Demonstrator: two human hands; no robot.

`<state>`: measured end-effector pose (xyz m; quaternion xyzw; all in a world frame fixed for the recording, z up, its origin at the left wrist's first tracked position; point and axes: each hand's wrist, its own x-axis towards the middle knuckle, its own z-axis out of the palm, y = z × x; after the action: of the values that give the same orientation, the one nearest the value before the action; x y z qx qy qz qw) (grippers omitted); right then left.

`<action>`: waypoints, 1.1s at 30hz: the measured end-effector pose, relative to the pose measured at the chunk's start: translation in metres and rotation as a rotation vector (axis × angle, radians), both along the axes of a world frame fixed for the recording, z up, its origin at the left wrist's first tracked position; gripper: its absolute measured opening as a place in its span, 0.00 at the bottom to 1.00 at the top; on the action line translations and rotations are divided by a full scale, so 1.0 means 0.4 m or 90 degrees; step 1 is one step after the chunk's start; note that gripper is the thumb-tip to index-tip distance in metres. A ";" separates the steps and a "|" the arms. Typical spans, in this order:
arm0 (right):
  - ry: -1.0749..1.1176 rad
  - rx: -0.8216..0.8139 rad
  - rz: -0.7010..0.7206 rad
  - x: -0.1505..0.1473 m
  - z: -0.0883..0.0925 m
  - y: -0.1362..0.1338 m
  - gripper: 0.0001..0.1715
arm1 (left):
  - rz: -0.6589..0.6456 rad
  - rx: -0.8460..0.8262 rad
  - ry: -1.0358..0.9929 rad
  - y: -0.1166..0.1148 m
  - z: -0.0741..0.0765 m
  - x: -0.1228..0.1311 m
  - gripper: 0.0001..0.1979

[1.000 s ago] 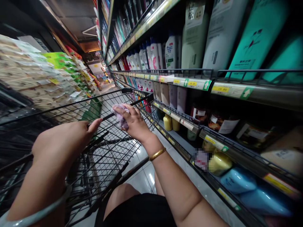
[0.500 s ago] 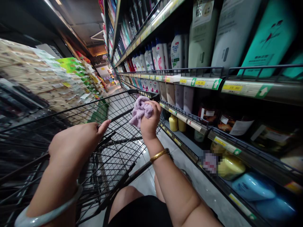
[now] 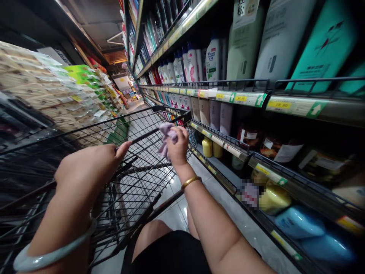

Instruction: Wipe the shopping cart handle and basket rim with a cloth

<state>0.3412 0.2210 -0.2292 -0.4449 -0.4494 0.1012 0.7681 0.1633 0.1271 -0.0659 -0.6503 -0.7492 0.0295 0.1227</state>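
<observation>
The upper metal shelf (image 3: 302, 105), edged with low wire fencing and price strips, holds a row of upright shampoo bottles, among them a sage-green bottle (image 3: 245, 49), a pale grey bottle (image 3: 281, 42) and a teal bottle (image 3: 319, 53). The middle shelf (image 3: 266, 171) carries lavender bottles (image 3: 226, 118) and labelled jars (image 3: 281, 148); the bottom shelf (image 3: 285, 244), yellow bottles (image 3: 276, 199) and blue bottles (image 3: 300, 222). A black wire shopping cart (image 3: 183, 113) stands over shiny floor tiles (image 3: 172, 215).
</observation>
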 end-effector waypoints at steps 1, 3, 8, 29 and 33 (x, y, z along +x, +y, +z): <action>0.051 -0.039 -0.019 0.019 -0.012 0.018 0.15 | 0.028 -0.002 0.036 0.000 0.001 0.008 0.47; 0.115 -0.100 -0.034 0.030 -0.018 0.029 0.15 | 0.057 -0.024 0.079 -0.001 0.005 0.025 0.49; -0.029 0.032 0.069 -0.066 0.046 -0.049 0.16 | 0.065 -0.049 0.086 0.007 0.014 0.051 0.50; -0.013 -0.101 0.059 -0.063 -0.046 0.012 0.18 | 0.053 -0.009 0.071 0.056 0.009 0.079 0.50; 0.119 -0.164 0.043 -0.061 -0.032 0.011 0.17 | 0.050 -0.010 0.075 0.059 0.009 0.079 0.50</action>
<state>0.3169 0.2254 -0.2419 -0.5128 -0.3738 0.2250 0.7393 0.1948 0.1506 -0.0623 -0.6183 -0.7654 0.0787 0.1603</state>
